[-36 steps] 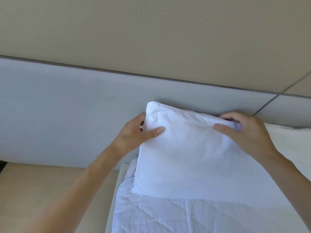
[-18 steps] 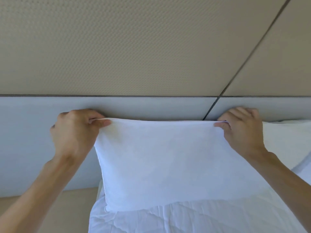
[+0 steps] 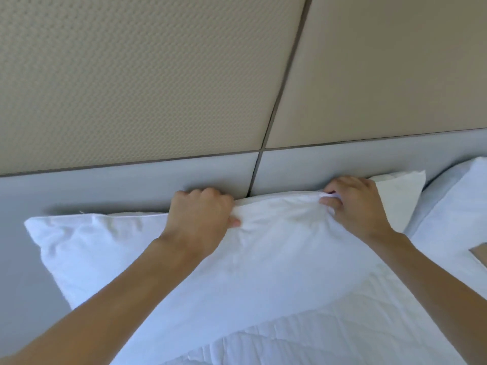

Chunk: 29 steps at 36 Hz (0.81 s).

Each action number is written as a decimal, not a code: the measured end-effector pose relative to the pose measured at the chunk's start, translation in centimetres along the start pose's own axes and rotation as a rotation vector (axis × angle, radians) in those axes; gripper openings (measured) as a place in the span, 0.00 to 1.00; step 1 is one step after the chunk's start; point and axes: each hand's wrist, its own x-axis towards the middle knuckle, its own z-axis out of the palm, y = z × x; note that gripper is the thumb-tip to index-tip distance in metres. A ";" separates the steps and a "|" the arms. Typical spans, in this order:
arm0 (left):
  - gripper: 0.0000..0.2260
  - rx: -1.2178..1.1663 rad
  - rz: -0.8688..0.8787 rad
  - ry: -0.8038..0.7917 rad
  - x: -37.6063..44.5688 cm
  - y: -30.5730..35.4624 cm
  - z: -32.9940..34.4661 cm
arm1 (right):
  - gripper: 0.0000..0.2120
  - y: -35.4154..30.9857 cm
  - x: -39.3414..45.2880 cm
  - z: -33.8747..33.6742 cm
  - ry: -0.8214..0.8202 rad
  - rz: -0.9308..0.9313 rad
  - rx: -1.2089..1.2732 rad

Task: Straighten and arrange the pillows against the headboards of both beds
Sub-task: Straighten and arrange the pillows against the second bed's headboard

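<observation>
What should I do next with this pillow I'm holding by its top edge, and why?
Probably ease the bunched top edge flat and let go. Both the left hand and the right hand grip the white pillow along its upper hem, where the fabric is gathered between them. It already leans against the grey headboard, so smoothing looks like what remains.
</observation>
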 end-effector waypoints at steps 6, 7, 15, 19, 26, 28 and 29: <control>0.18 -0.018 0.006 0.262 0.8 -0.2 -0.6 | 0.08 0.7 1.9 -1.5 0.085 -0.033 0.067; 0.18 -0.010 0.006 0.286 0.6 -0.5 -0.3 | 0.07 1.0 1.9 -1.4 0.063 -0.073 0.088; 0.17 0.027 0.026 0.229 1.9 3.2 1.1 | 0.21 8.3 -0.8 -0.7 -0.045 0.166 0.095; 0.18 0.004 0.122 0.212 4.5 8.1 1.0 | 0.12 11.5 -2.4 -0.3 0.017 0.250 -0.017; 0.11 0.084 0.162 0.040 9.1 13.8 0.3 | 0.03 15.4 0.6 -2.3 0.019 0.151 -0.102; 0.09 0.091 0.125 0.094 9.6 14.0 -0.2 | 0.04 16.0 1.6 -3.1 0.059 0.083 -0.099; 0.09 0.088 0.103 0.121 9.4 13.7 -0.2 | 0.04 16.1 1.9 -3.3 0.071 0.056 -0.085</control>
